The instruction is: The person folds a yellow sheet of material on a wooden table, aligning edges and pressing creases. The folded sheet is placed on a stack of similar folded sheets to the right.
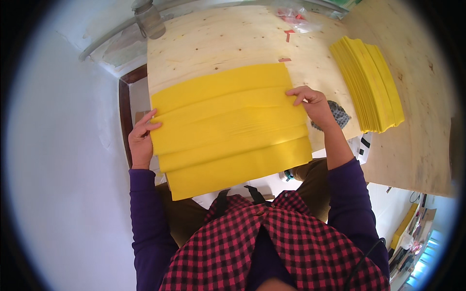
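A wide yellow sheet (233,123), creased into several long horizontal folds, lies across the near edge of the wooden table (208,48) and overhangs it toward my lap. It looks like soft felt or fabric, perhaps in more than one layer. My left hand (141,141) grips its left edge, fingertips resting on top near the upper folds. At the right edge my right hand (314,105) pinches the sheet, its fingers bent over the border. The undersides of both grips are hidden.
To the right stands a stack of folded yellow sheets (369,87). A grey patterned cloth (340,115) lies beside my right wrist. Farther back are a clear jar (149,22), a plastic bag (298,20) with red bits, and red strips (289,36). A white wall (63,145) rises on the left.
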Demonstrator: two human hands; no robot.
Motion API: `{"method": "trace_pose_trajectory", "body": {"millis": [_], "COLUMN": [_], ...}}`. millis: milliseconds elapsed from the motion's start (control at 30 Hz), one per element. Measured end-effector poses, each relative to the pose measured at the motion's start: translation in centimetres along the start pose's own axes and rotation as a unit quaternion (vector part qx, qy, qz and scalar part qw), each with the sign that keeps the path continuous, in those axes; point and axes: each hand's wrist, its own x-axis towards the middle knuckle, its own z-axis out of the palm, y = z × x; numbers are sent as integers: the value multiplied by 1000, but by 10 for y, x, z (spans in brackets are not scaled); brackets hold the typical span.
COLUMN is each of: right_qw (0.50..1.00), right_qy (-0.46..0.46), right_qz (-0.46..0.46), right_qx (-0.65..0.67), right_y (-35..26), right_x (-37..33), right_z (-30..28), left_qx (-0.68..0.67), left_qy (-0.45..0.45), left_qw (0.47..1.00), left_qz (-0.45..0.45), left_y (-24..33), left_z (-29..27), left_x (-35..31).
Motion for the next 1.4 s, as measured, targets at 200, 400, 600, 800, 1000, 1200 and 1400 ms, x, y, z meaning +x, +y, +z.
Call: {"method": "trace_pose_trajectory", "body": {"millis": [200, 400, 600, 800, 1000, 1200, 1400], "right_qw": [995, 997, 975, 898, 855, 840, 836], "right_qy": [-11, 2, -48, -82, -71, -81, -70], "right_qz": [-56, -54, -104, -160, -96, -70, -71], "right_qx": [-80, -49, -192, -403, -504, -532, -540], "right_y": [-3, -29, -69, -65, -54, -55, -53], "right_x": [3, 29, 57, 46, 8, 8, 5], "right_z": [-8, -7, 46, 111, 127, 129, 130], "left_qx": [6, 49, 53, 33, -21, 52, 181], "left_qy": [-12, -7, -8, -7, -1, 35, 76], "left_qw": [1000, 998, 998, 998, 999, 997, 973], "left_qz": [5, 34, 45, 57, 27, 34, 124], "left_y": [0, 3, 3, -2, -5, 12, 73], "left_z": [-2, -1, 0, -1, 0, -9, -7], "left_x": [2, 3, 2, 3, 2, -3, 2]}}
